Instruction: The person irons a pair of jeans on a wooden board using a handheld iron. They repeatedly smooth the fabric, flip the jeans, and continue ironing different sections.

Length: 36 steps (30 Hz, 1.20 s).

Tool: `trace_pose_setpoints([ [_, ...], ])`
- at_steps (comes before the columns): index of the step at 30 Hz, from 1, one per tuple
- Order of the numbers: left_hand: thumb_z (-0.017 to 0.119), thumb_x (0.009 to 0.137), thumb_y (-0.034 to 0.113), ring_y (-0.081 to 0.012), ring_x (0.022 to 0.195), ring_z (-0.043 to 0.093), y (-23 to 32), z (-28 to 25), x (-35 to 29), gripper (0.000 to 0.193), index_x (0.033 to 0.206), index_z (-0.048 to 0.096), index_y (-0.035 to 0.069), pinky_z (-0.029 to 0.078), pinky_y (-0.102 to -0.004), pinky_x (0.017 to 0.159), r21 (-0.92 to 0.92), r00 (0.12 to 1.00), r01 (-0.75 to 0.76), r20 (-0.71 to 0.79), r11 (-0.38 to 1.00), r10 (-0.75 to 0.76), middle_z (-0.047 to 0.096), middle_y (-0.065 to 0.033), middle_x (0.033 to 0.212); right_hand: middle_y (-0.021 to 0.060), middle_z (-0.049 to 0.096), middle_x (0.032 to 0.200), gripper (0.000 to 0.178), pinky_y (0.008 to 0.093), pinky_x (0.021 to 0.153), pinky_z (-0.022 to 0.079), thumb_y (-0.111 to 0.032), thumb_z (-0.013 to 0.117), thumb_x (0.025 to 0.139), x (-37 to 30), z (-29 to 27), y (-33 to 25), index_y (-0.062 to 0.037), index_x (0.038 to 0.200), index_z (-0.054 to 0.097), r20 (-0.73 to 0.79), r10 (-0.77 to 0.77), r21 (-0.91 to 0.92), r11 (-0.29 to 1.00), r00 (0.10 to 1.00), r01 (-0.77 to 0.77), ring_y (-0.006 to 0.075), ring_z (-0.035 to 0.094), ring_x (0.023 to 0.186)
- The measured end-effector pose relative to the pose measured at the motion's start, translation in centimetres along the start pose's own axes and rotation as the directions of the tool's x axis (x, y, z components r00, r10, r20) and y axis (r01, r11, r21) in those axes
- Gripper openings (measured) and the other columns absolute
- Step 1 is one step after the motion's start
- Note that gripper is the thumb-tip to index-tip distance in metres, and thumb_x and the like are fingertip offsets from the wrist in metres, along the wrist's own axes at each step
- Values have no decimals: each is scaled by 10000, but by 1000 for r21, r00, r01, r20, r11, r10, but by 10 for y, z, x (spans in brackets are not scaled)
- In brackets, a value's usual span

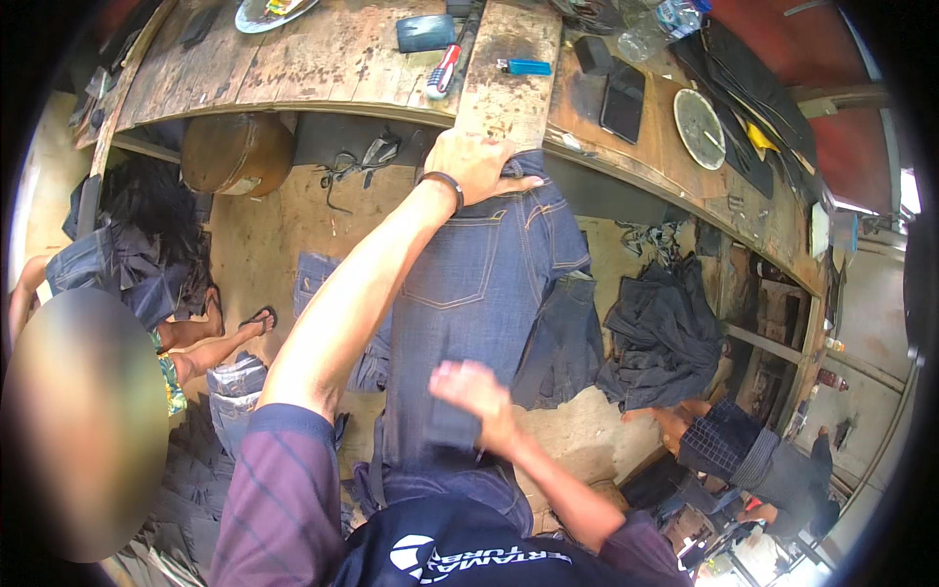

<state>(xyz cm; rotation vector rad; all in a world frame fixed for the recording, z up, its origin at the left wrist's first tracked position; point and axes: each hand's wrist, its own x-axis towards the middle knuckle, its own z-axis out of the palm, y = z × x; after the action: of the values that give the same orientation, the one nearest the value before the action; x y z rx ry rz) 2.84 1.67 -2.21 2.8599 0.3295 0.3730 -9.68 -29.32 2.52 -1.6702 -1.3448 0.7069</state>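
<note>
Hold jeans (465, 259) taut in left hand's (469, 164) clamped fingers, stroking evenly with right hand (481, 399), too blurred to tell its grip.

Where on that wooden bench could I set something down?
The wooden bench looks barest at left, between the plate and the flat dark blue case. A smaller gap lies between the blue lighter and the left hand. The right is crowded: phone, round dish, plastic bottles.
</note>
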Motion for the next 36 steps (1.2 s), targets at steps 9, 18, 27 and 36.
trace_pose_setpoints([
  [9, 548, 905, 935, -328, 893, 810, 4, -8, 7, 857, 1016, 821, 130, 623, -470, 828, 95, 991, 34, 123, 995, -46, 812, -149, 878, 148, 716, 1496, 723, 524, 1267, 430, 58, 686, 719, -21, 23, -4, -77, 1428, 736, 21, 55, 56, 997, 998, -56, 332, 629, 1457],
  [18, 541, 915, 921, -333, 957, 815, 26, -5, 34, 888, 1029, 809, 83, 631, -479, 836, 22, 965, -62, 256, 998, 55, 828, -163, 976, 142, 742, 1458, 612, 526, 1268, 427, -185, 805, 795, 28, 3, -7, -73, 1395, 759, -112, 108, 46, 994, 988, -104, 332, 635, 1452],
  [27, 526, 905, 944, -333, 1055, 801, 29, -10, 26, 927, 1123, 814, 90, 603, -503, 916, -30, 974, -34, 222, 999, 40, 817, -187, 1147, 131, 743, 1453, 716, 509, 1249, 458, -81, 844, 678, -3, 48, -14, -73, 1388, 754, -63, 108, 81, 991, 992, -103, 336, 637, 1447],
  [36, 808, 978, 531, -388, 1295, 637, 40, -43, -46, 557, 1242, 692, 55, 481, -564, 1111, -495, 971, -50, -229, 867, -74, 676, -188, 1382, 157, 671, 1441, 870, 551, 1265, 372, 52, 827, 652, -8, 0, -10, -91, 1494, 661, -536, 131, -257, 916, 834, -309, 413, 527, 1453],
])
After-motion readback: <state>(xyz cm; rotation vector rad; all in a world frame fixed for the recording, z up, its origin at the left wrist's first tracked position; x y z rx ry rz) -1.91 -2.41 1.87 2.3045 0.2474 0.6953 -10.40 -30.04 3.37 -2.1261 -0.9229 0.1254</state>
